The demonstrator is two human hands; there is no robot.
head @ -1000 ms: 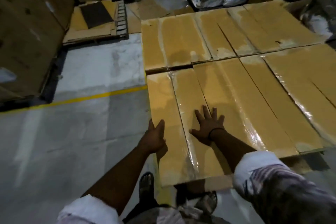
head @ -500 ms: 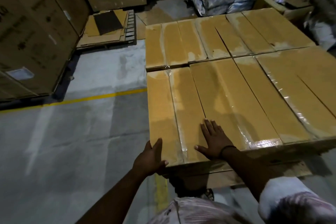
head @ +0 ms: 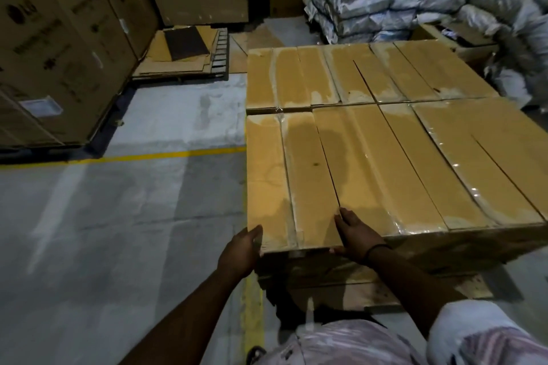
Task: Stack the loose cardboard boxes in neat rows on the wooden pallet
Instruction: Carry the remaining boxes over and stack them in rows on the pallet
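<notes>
ok, update: both hands have slid back off the top of the near-left box (head: 284, 175) to its near edge over the last second. the box end that was sticking out toward the person now sits about flush with its neighbours, so this reads as a final squaring nudge, not a lift.

left hand (head: 241, 249): on the near-left corner, thumb on top, fingers wrapped round the side and out of sight. looks like a clasp on the corner.
right hand (head: 357, 235): flat across the near edge at the seam with the next box, fingers straight on top, thumb down the front face. pressing, not gripping.

box location: near-left slot of the top layer on the pallet (head: 385, 295), touching the next box on its right, with a thin gap to the far row (head: 355, 74) behind it.

look: long, narrow, tan cardboard, clear tape down the lid seam, glossy patches from the tape, edges fairly crisp. top layer shows two rows, tops level.

judgement: this row looks close to done on this side. can't see any loose boxes left, so can't say how much of the job remains.
</notes>
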